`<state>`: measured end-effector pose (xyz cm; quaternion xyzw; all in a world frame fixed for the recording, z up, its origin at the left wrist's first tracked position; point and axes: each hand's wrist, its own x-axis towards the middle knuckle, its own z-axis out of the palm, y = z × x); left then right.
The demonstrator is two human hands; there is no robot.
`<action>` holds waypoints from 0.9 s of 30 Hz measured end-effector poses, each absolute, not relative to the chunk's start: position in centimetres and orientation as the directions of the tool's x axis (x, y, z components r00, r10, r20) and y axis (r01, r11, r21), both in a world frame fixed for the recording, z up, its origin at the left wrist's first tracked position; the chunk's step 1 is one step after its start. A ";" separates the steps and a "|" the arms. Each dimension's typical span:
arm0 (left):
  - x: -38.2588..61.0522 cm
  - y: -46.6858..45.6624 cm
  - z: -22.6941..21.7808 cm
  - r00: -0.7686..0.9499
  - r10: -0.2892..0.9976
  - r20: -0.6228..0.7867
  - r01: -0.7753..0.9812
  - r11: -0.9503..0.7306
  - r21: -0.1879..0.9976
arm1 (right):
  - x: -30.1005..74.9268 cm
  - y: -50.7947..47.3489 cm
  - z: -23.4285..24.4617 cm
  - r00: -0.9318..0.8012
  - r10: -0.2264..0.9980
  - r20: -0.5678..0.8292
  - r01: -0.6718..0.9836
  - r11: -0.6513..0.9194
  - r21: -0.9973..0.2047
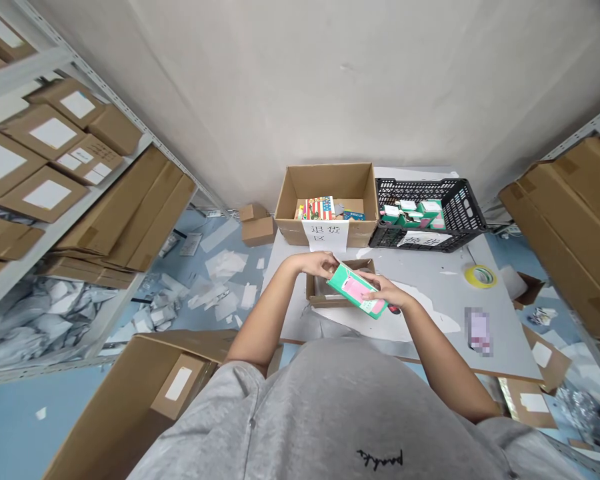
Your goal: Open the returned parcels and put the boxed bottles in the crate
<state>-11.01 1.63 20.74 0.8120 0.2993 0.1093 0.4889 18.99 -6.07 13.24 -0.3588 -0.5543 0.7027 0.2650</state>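
Both hands hold a slim green-and-pink carton (355, 287), tilted over a small open cardboard box (325, 302) on the table. My left hand (321, 264) is closed at the carton's upper left end, its fingertips at the end edge. My right hand (387, 291) grips the carton's right side, with fingers lying across its pink face. A small red-and-black object (394, 309) shows below my right palm; its kind I cannot make out. The inside of the small box is partly hidden by the carton and hands.
Behind stand a larger open cardboard box (326, 233) with colourful packs and a black plastic crate (464, 200) holding green cartons. Yellow tape (480, 265) lies on the right of the table (430, 267). Shelves (75, 220) flank the left; a big carton (115, 393) stands near my left side.
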 end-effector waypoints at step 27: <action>-8.6 2.3 18.9 0.053 0.992 0.114 -0.077 -0.110 0.991 | 16.3 -5.3 11.9 -0.350 0.923 -0.160 -0.132 -0.218 -0.967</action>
